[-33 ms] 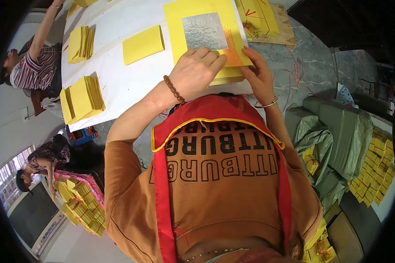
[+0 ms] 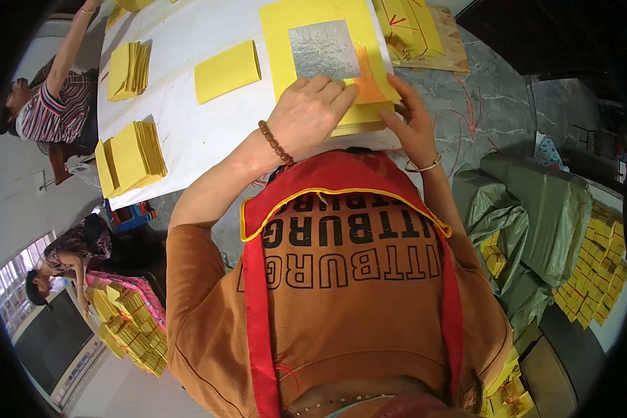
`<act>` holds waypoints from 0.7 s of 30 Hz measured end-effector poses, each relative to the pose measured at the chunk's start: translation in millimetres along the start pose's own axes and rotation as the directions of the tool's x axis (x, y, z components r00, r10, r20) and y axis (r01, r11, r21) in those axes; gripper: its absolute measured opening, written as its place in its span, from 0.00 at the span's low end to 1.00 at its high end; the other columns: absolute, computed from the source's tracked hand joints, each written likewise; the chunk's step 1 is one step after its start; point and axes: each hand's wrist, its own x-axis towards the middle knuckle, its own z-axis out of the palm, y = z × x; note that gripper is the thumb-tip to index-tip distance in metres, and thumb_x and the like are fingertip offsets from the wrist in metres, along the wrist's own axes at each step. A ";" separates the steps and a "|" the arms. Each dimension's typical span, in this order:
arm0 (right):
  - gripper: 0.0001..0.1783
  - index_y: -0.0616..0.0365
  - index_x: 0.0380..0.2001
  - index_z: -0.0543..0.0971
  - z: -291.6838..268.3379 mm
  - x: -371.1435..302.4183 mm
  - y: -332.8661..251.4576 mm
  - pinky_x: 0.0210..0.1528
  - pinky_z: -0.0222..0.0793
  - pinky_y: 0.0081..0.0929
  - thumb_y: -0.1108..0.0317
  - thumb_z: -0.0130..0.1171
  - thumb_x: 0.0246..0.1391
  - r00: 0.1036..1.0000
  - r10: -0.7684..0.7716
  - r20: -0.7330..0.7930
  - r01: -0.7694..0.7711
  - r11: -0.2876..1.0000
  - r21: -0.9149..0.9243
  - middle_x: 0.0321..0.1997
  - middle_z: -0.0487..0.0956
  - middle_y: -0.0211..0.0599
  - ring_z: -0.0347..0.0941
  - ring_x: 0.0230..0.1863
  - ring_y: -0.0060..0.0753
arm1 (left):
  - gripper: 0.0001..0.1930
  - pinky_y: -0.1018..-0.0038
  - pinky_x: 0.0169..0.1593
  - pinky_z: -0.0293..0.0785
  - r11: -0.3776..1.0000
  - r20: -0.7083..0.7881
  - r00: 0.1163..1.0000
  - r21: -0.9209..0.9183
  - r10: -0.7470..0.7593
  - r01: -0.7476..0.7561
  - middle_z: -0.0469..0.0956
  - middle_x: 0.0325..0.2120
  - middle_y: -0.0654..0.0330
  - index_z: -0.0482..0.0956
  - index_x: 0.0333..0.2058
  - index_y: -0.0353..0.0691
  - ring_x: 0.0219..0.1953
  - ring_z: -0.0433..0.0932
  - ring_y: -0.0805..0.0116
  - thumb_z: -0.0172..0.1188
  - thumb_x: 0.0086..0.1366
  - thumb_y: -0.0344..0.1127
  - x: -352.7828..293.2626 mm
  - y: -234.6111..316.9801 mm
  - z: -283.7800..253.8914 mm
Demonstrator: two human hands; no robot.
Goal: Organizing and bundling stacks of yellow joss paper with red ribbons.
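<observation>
A stack of yellow paper sheets lies on the white table before me; the top sheet bears a silver square and an orange patch. My left hand, a brown bead bracelet on its wrist, is closed with curled fingers on the sheet's near edge, which bends up there. At the near right corner my right hand has its thumb on the near side and its fingers along the right edge, gripping the paper. The left fingertips are partly hidden.
A folded yellow packet lies left of the stack, with two fanned yellow bundles farther left. Two other people work at the left. Green-wrapped bales and yellow bundles stand at right. Red string lies on the floor.
My right thumb and fingers have shifted slightly at the sheet's near right corner, and that edge sits a little higher. My left hand has hardly moved.
</observation>
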 end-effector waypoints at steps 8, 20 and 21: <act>0.39 0.49 0.56 0.63 -7.1 -3.7 8.3 0.55 0.58 0.35 0.67 0.67 0.37 0.997 0.022 0.078 -0.022 1.000 -0.001 0.57 0.64 0.32 0.61 0.57 0.32 | 0.23 0.75 0.34 0.68 0.982 0.019 0.999 0.187 0.028 -0.031 0.71 0.38 0.62 0.68 0.46 0.38 0.34 0.69 0.68 0.58 0.48 0.35 -3.2 9.5 3.1; 0.38 0.49 0.55 0.64 -9.1 -3.3 12.2 0.54 0.59 0.34 0.67 0.67 0.37 0.997 -0.010 0.073 0.015 0.997 -0.071 0.58 0.64 0.33 0.61 0.57 0.31 | 0.24 0.76 0.33 0.65 0.969 0.008 0.998 0.239 0.061 -0.061 0.70 0.39 0.62 0.68 0.46 0.38 0.34 0.67 0.69 0.58 0.48 0.37 -3.6 13.0 8.5; 0.38 0.49 0.55 0.64 -9.1 -3.5 12.4 0.54 0.59 0.34 0.67 0.67 0.37 0.997 -0.010 0.074 0.015 0.997 -0.070 0.58 0.64 0.33 0.61 0.57 0.31 | 0.25 0.76 0.33 0.64 0.969 0.007 0.998 0.237 0.065 -0.065 0.70 0.40 0.62 0.68 0.46 0.38 0.34 0.67 0.69 0.58 0.48 0.37 -3.3 12.3 9.3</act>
